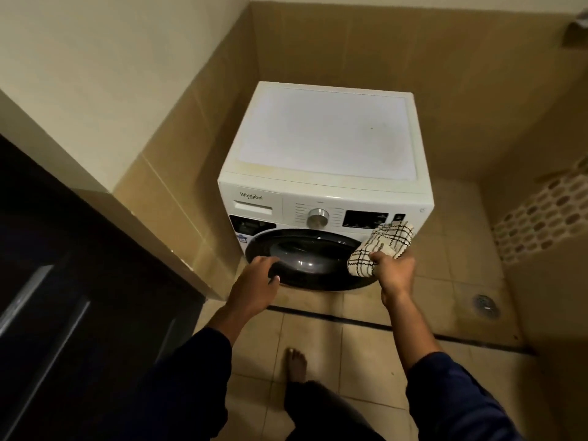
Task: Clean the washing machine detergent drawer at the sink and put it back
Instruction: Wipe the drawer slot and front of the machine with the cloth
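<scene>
Checked soft cloth (380,249) bunched in right hand (396,272) before glossy round door (305,256).

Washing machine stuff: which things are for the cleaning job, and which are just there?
For the job: washing machine, detergent drawer (shut), checked cloth in right hand, left hand.
Just there: floor drain, dark door, program dial.

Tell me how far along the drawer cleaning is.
The detergent drawer sits closed in the washing machine; whether it is cleaned or untouched cannot be told. The right hand holds a checked cloth. The left hand is empty, in front of the door. No sink in view.
</scene>
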Demonstrator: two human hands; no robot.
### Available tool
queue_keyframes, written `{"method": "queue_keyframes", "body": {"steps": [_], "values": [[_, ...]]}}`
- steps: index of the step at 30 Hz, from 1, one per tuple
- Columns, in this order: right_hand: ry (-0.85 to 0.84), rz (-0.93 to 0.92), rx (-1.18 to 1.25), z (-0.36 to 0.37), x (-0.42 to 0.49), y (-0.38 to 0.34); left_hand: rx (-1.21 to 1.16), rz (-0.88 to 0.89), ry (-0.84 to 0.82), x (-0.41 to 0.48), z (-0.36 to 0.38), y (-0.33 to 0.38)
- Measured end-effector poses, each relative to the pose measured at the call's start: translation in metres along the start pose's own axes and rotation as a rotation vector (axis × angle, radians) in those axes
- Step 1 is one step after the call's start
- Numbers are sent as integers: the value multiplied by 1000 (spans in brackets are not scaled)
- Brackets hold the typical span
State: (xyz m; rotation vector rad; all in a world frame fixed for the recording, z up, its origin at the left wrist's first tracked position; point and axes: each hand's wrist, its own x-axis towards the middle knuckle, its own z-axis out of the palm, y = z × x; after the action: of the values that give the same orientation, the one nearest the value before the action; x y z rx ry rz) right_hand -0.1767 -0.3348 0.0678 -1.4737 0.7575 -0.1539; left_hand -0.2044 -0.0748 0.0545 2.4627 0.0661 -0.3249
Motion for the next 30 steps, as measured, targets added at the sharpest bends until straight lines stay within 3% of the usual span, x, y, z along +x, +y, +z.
{"method": "queue_keyframes", "body": {"steps": [11, 17, 25, 30], "values": [[227, -250, -140, 137, 7, -17, -22, -65, 19, 94, -64, -74], [206, -430, -303, 199, 7, -23, -33, -10, 54, 141, -81, -111], [307, -545, -368, 272, 13, 54, -173, 157, 319, 222, -49, -169], [450, -822, -324, 295, 41, 98, -336, 295, 519, 245, -22, -188]]}}
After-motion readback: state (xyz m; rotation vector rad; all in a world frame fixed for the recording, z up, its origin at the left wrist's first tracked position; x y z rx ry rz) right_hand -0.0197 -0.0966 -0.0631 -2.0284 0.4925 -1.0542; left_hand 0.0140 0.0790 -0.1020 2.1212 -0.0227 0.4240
